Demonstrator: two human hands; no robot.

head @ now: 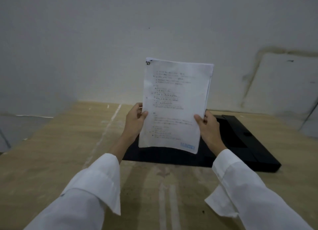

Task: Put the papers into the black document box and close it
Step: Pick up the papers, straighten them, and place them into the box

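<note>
A stack of white printed papers (pixel 175 105) stands upright in front of me, held above the black document box (pixel 249 143). My left hand (pixel 136 121) grips the stack's left edge and my right hand (pixel 208 124) grips its right edge, thumbs on the front sheet. The box lies flat and spread open on the wooden table, its lid part extending to the right. The papers hide much of the box's middle. A small dark clip or staple marks the stack's top left corner.
The wooden table (pixel 68 152) has pale streaks and runs up to a white wall (pixel 103 40). A pale panel (pixel 284 92) leans against the wall at the right. White sleeves cover both forearms.
</note>
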